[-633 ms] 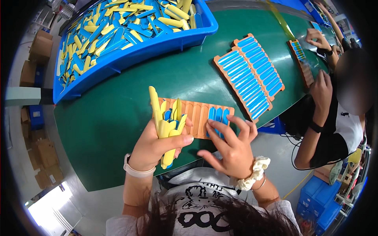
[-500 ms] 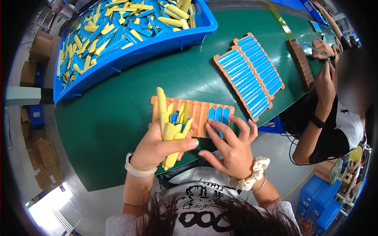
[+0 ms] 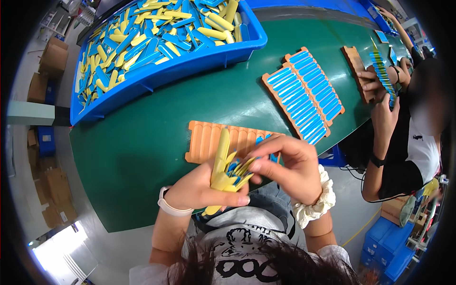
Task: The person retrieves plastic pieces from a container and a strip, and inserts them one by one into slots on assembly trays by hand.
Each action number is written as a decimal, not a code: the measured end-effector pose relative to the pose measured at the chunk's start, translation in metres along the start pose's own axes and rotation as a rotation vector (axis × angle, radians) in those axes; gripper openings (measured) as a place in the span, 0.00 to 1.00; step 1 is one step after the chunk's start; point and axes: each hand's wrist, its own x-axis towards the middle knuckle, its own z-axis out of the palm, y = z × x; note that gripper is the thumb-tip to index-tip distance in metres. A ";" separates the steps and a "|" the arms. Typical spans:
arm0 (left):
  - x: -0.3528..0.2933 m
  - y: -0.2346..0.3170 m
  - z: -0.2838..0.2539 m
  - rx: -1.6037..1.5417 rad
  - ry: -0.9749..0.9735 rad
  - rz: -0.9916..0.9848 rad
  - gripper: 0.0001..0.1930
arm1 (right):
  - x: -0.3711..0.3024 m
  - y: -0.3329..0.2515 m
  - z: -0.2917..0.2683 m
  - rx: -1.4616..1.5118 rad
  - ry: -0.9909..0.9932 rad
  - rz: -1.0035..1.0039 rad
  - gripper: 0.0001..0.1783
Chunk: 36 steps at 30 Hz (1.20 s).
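My left hand (image 3: 205, 190) is wrapped round a bunch of flat, round-ended yellow and blue strips (image 3: 221, 161), which fan out above the thumb. My right hand (image 3: 297, 166) has come to this bunch, its thumb and fingers pinching a strip (image 3: 245, 167) at the bunch's right side. Just beyond both hands lies an orange grooved tray (image 3: 202, 141). Grooves on its left are bare; blue strips (image 3: 259, 140) show in grooves at its right, partly covered by my right hand.
A big blue bin (image 3: 156, 76) heaped with yellow and blue strips stands at the far left. Two filled orange trays (image 3: 326, 119) lie joined on the green table (image 3: 137, 156). At right a co-worker's hands (image 3: 384, 109) hold a row of strips beside another orange tray (image 3: 354, 61).
My right hand has left the tray's blue strips and moved left to the bunch. The bunch has shifted slightly right. The co-worker's hands now hold a row of strips near their tray.
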 end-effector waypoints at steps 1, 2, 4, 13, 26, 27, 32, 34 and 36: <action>0.003 0.001 0.004 0.010 0.066 0.044 0.18 | -0.001 0.006 0.000 0.076 0.098 0.025 0.06; 0.004 0.000 0.007 0.006 0.065 0.042 0.18 | -0.002 0.004 0.000 0.083 0.170 0.060 0.06; 0.007 0.000 0.010 0.058 0.201 0.133 0.17 | -0.001 0.008 0.000 0.068 0.249 0.056 0.05; -0.002 -0.007 0.000 -0.204 0.258 0.187 0.16 | -0.006 0.010 -0.011 -0.293 0.012 -0.318 0.11; 0.007 -0.006 -0.001 -0.447 0.371 0.314 0.19 | -0.013 0.027 0.012 -1.212 0.154 -0.483 0.09; 0.006 -0.006 0.000 -0.419 0.381 0.317 0.19 | -0.016 0.027 0.013 -1.211 0.154 -0.483 0.09; 0.008 -0.007 0.000 -0.378 0.427 0.314 0.18 | -0.034 0.031 0.021 -1.253 0.124 -0.281 0.14; 0.009 -0.007 0.001 -0.305 0.455 0.305 0.18 | -0.034 0.032 0.017 -1.288 0.102 -0.270 0.20; 0.009 -0.006 0.003 -0.350 0.453 0.344 0.18 | -0.032 0.029 0.013 -1.202 0.042 -0.251 0.22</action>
